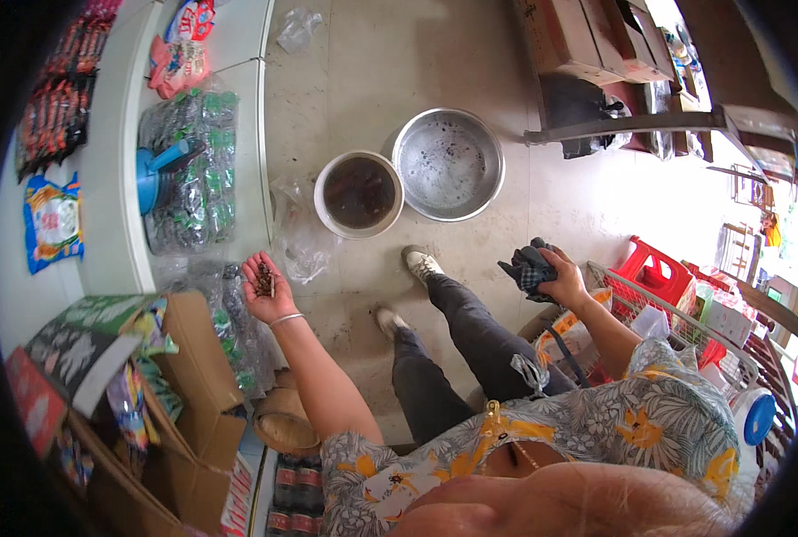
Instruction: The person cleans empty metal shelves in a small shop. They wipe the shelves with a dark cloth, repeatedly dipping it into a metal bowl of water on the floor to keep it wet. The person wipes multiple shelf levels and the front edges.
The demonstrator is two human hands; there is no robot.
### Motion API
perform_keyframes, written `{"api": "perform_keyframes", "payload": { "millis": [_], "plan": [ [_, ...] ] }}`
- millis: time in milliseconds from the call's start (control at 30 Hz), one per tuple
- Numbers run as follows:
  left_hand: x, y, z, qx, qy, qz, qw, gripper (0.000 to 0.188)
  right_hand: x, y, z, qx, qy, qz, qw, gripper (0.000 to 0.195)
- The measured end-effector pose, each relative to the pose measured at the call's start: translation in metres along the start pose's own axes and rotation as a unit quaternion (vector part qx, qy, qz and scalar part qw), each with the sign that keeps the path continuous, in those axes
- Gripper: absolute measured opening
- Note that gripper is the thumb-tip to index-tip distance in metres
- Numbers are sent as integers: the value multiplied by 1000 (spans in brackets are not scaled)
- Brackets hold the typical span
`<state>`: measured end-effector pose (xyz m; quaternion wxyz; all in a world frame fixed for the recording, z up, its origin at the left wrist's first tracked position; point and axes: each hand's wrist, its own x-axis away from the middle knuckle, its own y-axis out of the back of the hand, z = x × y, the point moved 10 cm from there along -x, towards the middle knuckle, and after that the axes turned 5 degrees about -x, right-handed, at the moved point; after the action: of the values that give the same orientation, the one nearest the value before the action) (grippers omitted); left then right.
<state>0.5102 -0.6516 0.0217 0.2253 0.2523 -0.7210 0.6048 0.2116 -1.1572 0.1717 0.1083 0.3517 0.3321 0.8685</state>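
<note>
My left hand (271,290) is held out palm up at the left, fingers apart, with a small heap of brown crumbly debris (264,280) lying loose on it. At the right, my right hand (564,280) grips a bunched dark checked cloth (530,271). On the floor beyond both hands stands a pale round tub (323,214) of dark brown liquid with vague reddish-brown shapes in it. Touching its right side is a wide metal basin (499,176), wet inside, with scattered dark bits on its bottom.
A crumpled clear plastic bag (303,252) lies left of the tub. Packed bottles (201,168) and an opened cardboard box (201,342) line the left side. A wire basket (701,329) holding a red plastic stool (654,268) stands at the right, below stacked cartons (566,40).
</note>
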Motion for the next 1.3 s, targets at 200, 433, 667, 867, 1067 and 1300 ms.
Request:
{"api": "perform_keyframes", "payload": {
  "millis": [200, 433, 667, 867, 1067, 1300],
  "plan": [
    [-127, 10, 52, -38, 74, 219, 972, 37, -40, -42, 43, -36, -15, 38, 999, 72],
    [-222, 192, 69, -605, -29, -262, 751, 36, -71, -105, 30, -89, -88, 49, 991, 75],
    [-207, 197, 26, -952, -32, -43, 301, 33, -102, -131, 60, -115, -76, 65, 988, 72],
    [-161, 124, -6, -837, -169, -43, 519, 24, -179, -115, 52, -32, -12, -27, 999, 70],
    [-38, 17, 220, -849, -136, 262, 438, 17, -289, -141, -88, -44, -106, -116, 987, 55],
    [5, 125, 413, -786, 59, 448, 421, 38, -371, -149, -158, 130, -191, -33, 972, 47]
  ]
}}
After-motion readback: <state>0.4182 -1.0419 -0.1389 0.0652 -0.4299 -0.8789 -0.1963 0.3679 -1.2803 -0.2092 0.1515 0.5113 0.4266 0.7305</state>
